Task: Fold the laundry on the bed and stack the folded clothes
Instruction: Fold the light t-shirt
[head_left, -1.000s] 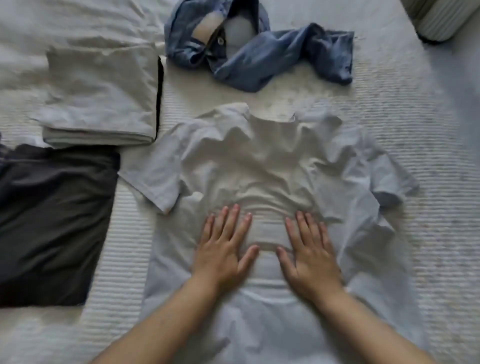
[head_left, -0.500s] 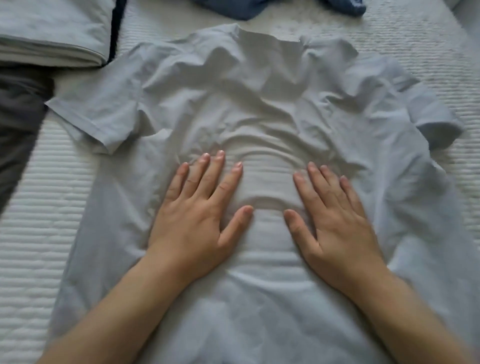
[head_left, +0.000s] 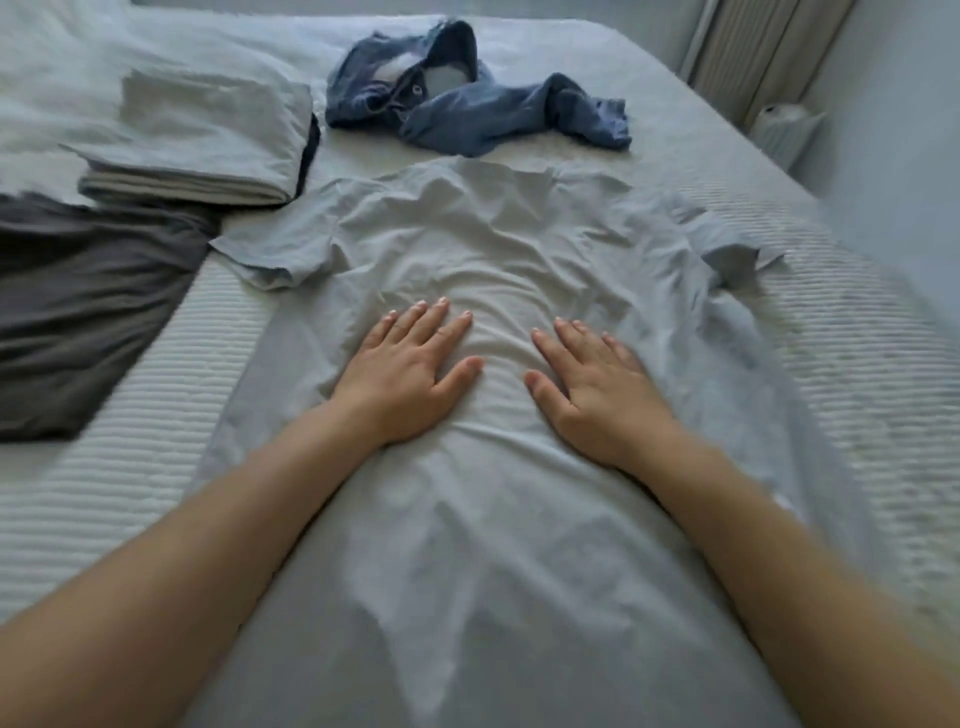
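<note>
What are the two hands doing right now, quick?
Left hand: open, fingers straight, pressing flat on the light grey T-shirt.
Right hand: open, also pressing flat on the T-shirt, holding nothing.

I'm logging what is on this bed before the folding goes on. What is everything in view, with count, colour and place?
T-shirt: one, pale grey, spread flat and wrinkled down the middle of the bed.
Folded stack: one pile of light grey pieces with a dark edge at its right side, far left.
Dark garment: one, charcoal, lying flat at the left, nearer than the stack.
Blue garment: one, denim blue, crumpled at the far end beyond the T-shirt.
Bed: one, white ribbed cover, under everything.
Radiator: one, white, far right by the wall.
Left hand: flat on the T-shirt, fingers straight.
Right hand: flat on the T-shirt, beside the left.
</note>
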